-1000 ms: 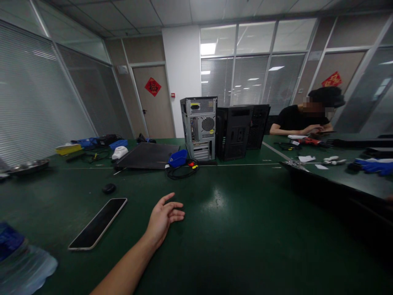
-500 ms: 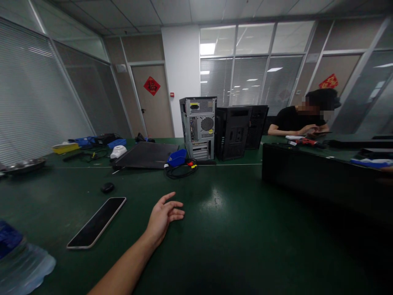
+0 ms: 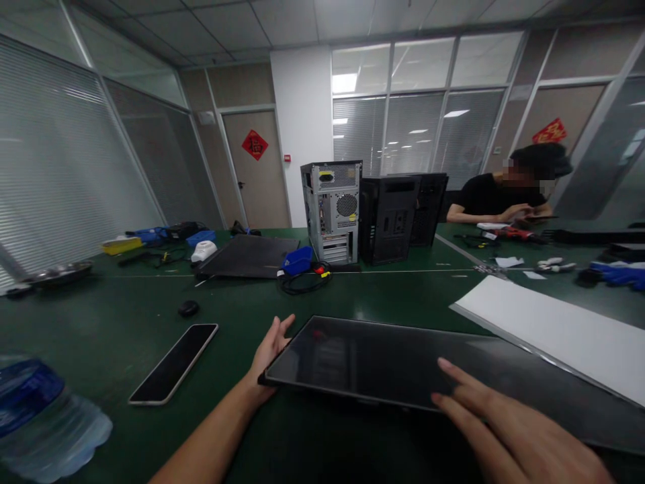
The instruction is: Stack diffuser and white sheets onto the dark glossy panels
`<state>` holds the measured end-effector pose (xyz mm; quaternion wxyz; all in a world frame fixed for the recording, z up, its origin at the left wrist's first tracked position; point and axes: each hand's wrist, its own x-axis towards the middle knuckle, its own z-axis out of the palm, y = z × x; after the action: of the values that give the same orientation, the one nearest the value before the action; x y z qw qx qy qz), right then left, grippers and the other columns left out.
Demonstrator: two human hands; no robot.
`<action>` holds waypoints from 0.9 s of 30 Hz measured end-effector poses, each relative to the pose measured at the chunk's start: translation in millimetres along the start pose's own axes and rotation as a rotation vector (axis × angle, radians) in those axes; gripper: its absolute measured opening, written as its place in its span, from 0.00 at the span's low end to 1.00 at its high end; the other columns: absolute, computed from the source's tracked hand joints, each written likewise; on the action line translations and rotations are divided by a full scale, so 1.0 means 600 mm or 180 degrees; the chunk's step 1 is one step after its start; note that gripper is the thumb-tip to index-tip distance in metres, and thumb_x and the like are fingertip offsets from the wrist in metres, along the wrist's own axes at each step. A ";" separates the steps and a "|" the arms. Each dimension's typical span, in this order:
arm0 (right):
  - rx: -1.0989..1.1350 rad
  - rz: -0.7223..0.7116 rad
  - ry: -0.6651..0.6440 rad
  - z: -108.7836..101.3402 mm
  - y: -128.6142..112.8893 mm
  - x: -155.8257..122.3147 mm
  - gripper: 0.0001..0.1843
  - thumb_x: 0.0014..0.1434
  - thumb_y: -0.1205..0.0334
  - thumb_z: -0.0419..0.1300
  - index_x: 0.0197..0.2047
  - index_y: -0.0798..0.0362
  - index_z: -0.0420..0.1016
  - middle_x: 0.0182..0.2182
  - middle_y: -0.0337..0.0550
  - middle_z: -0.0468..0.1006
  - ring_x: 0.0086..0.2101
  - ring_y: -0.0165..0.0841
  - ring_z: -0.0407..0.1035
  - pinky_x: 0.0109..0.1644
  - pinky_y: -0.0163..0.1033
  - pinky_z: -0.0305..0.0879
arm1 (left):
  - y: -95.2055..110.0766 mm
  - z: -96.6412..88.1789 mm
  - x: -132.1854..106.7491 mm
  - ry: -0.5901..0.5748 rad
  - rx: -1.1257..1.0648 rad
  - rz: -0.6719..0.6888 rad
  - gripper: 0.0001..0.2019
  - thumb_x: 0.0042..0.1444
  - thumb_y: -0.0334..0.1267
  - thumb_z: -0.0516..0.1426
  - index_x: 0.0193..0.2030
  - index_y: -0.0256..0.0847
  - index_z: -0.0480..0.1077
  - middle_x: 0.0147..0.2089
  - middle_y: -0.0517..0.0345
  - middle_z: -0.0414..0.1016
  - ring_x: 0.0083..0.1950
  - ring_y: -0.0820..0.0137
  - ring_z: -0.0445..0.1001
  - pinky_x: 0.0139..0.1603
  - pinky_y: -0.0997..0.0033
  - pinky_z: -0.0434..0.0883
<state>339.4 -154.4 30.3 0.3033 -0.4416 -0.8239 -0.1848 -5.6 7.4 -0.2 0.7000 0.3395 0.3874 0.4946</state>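
A flat black monitor [image 3: 373, 356] with a glossy face lies slightly tilted over the table in front of me, screen upward. My left hand [image 3: 269, 356] is at its left end, the palm and fingers against the corner and edge. Over the near edge comes my right hand [image 3: 504, 417], two fingers stretched onto the screen and its other fingers hidden. The underside of the monitor cannot be seen. Left of my left hand lies a smartphone [image 3: 175, 363] with a dark screen, and beyond it a small round black object [image 3: 189, 308].
A water bottle [image 3: 45, 417] is at the near left. Computer cases [image 3: 332, 212] stand at the back, with a black panel [image 3: 252, 255] and coiled cable [image 3: 302, 286] beside them. A white board [image 3: 559, 329] lies right. Across the table sits a person [image 3: 484, 198].
The dark panel that stood upright at the right now lies screen-up before me. My right hand has come into view on it, and my left hand now touches its left end.
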 end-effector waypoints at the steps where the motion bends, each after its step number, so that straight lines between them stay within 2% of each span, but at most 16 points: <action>1: -0.0121 -0.0233 0.0047 0.017 -0.007 0.007 0.23 0.60 0.61 0.53 0.59 0.41 0.67 0.53 0.39 0.72 0.51 0.37 0.69 0.52 0.40 0.70 | 0.004 -0.005 0.004 0.0066 -0.0034 -0.0019 0.34 0.61 0.51 0.47 0.69 0.34 0.45 0.28 0.51 0.79 0.23 0.62 0.78 0.28 0.62 0.74; 3: -0.0408 -0.0625 0.0109 0.053 -0.016 0.017 0.22 0.61 0.67 0.50 0.57 0.46 0.69 0.51 0.43 0.74 0.52 0.36 0.68 0.51 0.39 0.70 | 0.009 -0.015 0.010 0.0189 -0.0021 0.0005 0.34 0.61 0.45 0.49 0.69 0.34 0.43 0.31 0.50 0.80 0.26 0.61 0.79 0.30 0.61 0.74; 5: -0.0542 -0.0763 -0.0009 0.086 -0.018 0.023 0.21 0.61 0.70 0.47 0.55 0.49 0.70 0.51 0.45 0.73 0.53 0.36 0.67 0.51 0.40 0.70 | 0.009 -0.021 0.015 0.0351 0.0017 0.0103 0.34 0.59 0.37 0.53 0.69 0.35 0.43 0.35 0.48 0.80 0.30 0.62 0.80 0.33 0.63 0.75; 6: -0.0499 -0.0726 -0.0176 0.100 -0.016 0.026 0.21 0.62 0.69 0.47 0.55 0.48 0.70 0.52 0.44 0.72 0.53 0.35 0.66 0.52 0.40 0.70 | 0.008 -0.023 0.017 0.0428 0.0051 0.0155 0.35 0.57 0.33 0.54 0.69 0.36 0.44 0.37 0.48 0.81 0.32 0.63 0.80 0.34 0.64 0.75; 8: -0.0357 -0.0520 -0.0580 0.121 0.002 0.034 0.18 0.62 0.60 0.51 0.55 0.47 0.69 0.54 0.45 0.70 0.54 0.36 0.65 0.52 0.41 0.70 | 0.004 -0.024 0.019 0.0541 0.0139 0.0249 0.39 0.51 0.25 0.56 0.69 0.39 0.45 0.40 0.48 0.81 0.31 0.64 0.80 0.33 0.65 0.75; 11: -0.0516 -0.0018 -0.0821 0.136 0.077 0.045 0.24 0.59 0.45 0.53 0.54 0.48 0.69 0.56 0.49 0.67 0.58 0.41 0.60 0.55 0.47 0.66 | -0.002 -0.023 0.021 0.0592 0.0252 0.0376 0.42 0.46 0.18 0.55 0.68 0.45 0.49 0.42 0.50 0.80 0.30 0.66 0.80 0.32 0.66 0.75; 14: -0.1213 0.0632 -0.0546 0.139 0.203 0.034 0.28 0.61 0.44 0.49 0.55 0.54 0.68 0.56 0.55 0.65 0.59 0.45 0.57 0.59 0.52 0.60 | -0.004 -0.025 0.022 0.0586 0.0290 0.0460 0.40 0.45 0.18 0.55 0.66 0.45 0.54 0.43 0.51 0.80 0.31 0.67 0.80 0.32 0.67 0.76; 15: -0.1459 0.0874 -0.0398 0.139 0.247 0.023 0.30 0.61 0.43 0.48 0.56 0.57 0.68 0.56 0.58 0.65 0.58 0.47 0.58 0.58 0.52 0.60 | -0.003 -0.026 0.023 0.0586 0.0293 0.0466 0.40 0.45 0.18 0.55 0.66 0.45 0.55 0.43 0.50 0.80 0.32 0.66 0.80 0.32 0.67 0.76; 17: -0.1563 0.1086 -0.0377 0.136 0.324 -0.008 0.33 0.61 0.44 0.47 0.54 0.63 0.69 0.52 0.66 0.68 0.56 0.53 0.59 0.55 0.54 0.61 | 0.000 -0.030 0.025 0.0591 0.0293 0.0450 0.38 0.45 0.18 0.55 0.64 0.43 0.58 0.43 0.50 0.81 0.32 0.66 0.80 0.32 0.67 0.76; 19: -0.1596 0.1209 -0.0423 0.132 0.378 -0.041 0.34 0.60 0.41 0.48 0.53 0.63 0.72 0.48 0.68 0.71 0.52 0.54 0.64 0.49 0.53 0.64 | 0.003 -0.034 0.027 0.0606 0.0290 0.0431 0.36 0.44 0.19 0.56 0.63 0.41 0.59 0.42 0.50 0.81 0.32 0.65 0.80 0.32 0.66 0.76; 22: -0.1545 0.1329 -0.0565 0.124 0.417 -0.080 0.32 0.60 0.42 0.49 0.50 0.62 0.74 0.39 0.66 0.75 0.38 0.47 0.73 0.36 0.45 0.66 | 0.007 -0.039 0.031 0.0629 0.0292 0.0440 0.36 0.44 0.19 0.56 0.63 0.40 0.60 0.40 0.49 0.82 0.32 0.63 0.80 0.33 0.64 0.76; 24: -0.1504 0.1391 -0.0643 0.120 0.425 -0.092 0.30 0.61 0.44 0.49 0.50 0.61 0.75 0.36 0.63 0.76 0.33 0.42 0.74 0.30 0.42 0.64 | 0.009 -0.041 0.032 0.0643 0.0298 0.0464 0.36 0.45 0.20 0.56 0.63 0.40 0.59 0.40 0.50 0.82 0.33 0.63 0.81 0.33 0.64 0.76; 27: -0.1508 0.1479 -0.0684 0.117 0.421 -0.092 0.28 0.61 0.44 0.50 0.49 0.59 0.75 0.34 0.62 0.77 0.29 0.41 0.74 0.25 0.40 0.58 | 0.009 -0.042 0.033 0.0678 0.0315 0.0485 0.35 0.45 0.20 0.57 0.63 0.42 0.59 0.41 0.50 0.82 0.32 0.64 0.81 0.33 0.64 0.77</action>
<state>551.2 -11.3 -49.7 0.1380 -0.6924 -0.6629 -0.2493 -26.1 30.5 -11.5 0.5978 0.3475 0.4566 0.5599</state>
